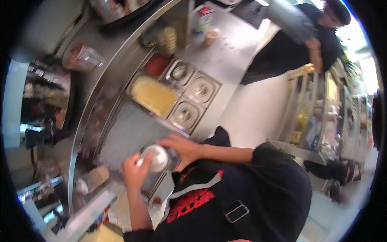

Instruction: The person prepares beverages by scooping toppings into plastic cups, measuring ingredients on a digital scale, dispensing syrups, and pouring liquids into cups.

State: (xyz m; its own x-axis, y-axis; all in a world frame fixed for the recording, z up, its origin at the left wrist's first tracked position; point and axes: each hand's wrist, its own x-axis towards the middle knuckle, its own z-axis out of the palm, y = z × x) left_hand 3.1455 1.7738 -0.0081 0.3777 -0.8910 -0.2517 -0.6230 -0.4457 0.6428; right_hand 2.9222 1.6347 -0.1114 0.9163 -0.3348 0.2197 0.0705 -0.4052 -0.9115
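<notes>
Both hands are on a jar-like container with a round white top (156,156); its darker, see-through body shows beside my right hand, and what is inside is unclear. My left hand (135,171) is closed at the white top, thumb lying over it. My right hand (183,150) wraps around the container's body from the other side. Below the hands lies a grey flat worktop (131,131). Beyond it sit a pan of pale yellow food (153,96) and a smaller pan of red food (156,64).
Lidded steel pans (184,115) are set into the counter. Farther back stand a stack of cups (170,38), a tan cup (211,37) and a red-and-white carton (204,15). A co-worker in black (282,56) stands at upper right, near stocked shelves (318,115).
</notes>
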